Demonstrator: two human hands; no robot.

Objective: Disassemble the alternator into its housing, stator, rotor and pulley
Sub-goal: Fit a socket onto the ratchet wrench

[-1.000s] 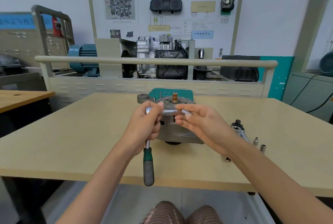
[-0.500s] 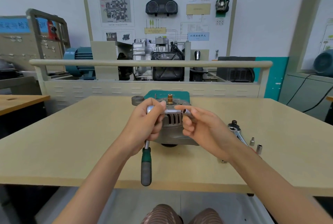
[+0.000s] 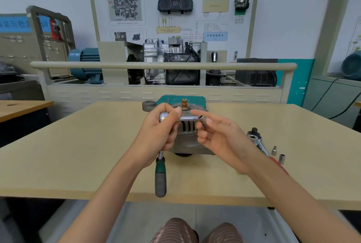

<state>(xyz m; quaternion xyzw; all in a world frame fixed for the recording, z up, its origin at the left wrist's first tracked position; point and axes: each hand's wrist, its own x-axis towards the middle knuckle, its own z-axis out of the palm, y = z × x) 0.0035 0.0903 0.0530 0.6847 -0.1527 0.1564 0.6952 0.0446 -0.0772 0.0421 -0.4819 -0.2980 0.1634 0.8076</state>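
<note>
Bare forearms [image 3: 101, 199]; brown-striped trousers [image 3: 175, 231].

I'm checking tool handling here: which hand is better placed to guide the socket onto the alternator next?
Probably the right hand: its fingertips already pinch the socket, just in front of the alternator. The left hand grips the ratchet near its head.
</note>
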